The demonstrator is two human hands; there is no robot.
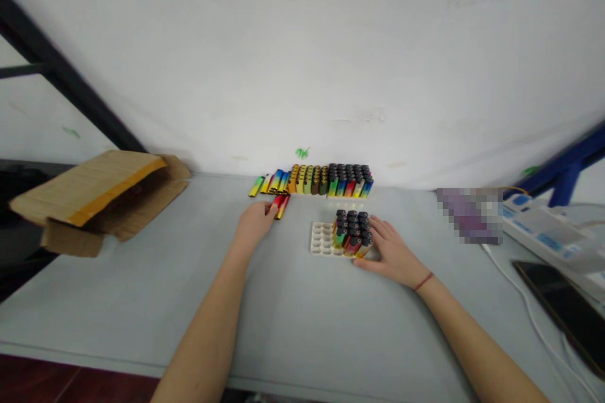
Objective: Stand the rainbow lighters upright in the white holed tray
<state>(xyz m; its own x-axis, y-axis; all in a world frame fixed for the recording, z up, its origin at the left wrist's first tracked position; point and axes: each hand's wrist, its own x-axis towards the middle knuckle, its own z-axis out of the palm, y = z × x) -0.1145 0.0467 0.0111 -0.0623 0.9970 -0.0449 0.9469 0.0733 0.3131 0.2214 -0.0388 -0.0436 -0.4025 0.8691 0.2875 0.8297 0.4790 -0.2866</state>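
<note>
My left hand (258, 221) is closed at the fingertips on a red and yellow lighter (282, 208) lying on the table. In front of me stands a white tray (322, 240) with rows of holes. Its right part holds several upright lighters (352, 230) with black tops and coloured bodies; bare holes show on its left. My right hand (390, 253) rests against the tray's right side, fingers stretched out and thumb apart along the near corner. Just behind my left hand, several multicoloured lighters (274, 182) lie flat.
By the wall stand two packed groups of upright lighters, one yellow to brown (308, 180), one black-topped (350, 181). An open cardboard box (113, 192) sits at the left. A power strip (548, 227), white cable (520, 293) and dark phone (562, 308) occupy the right.
</note>
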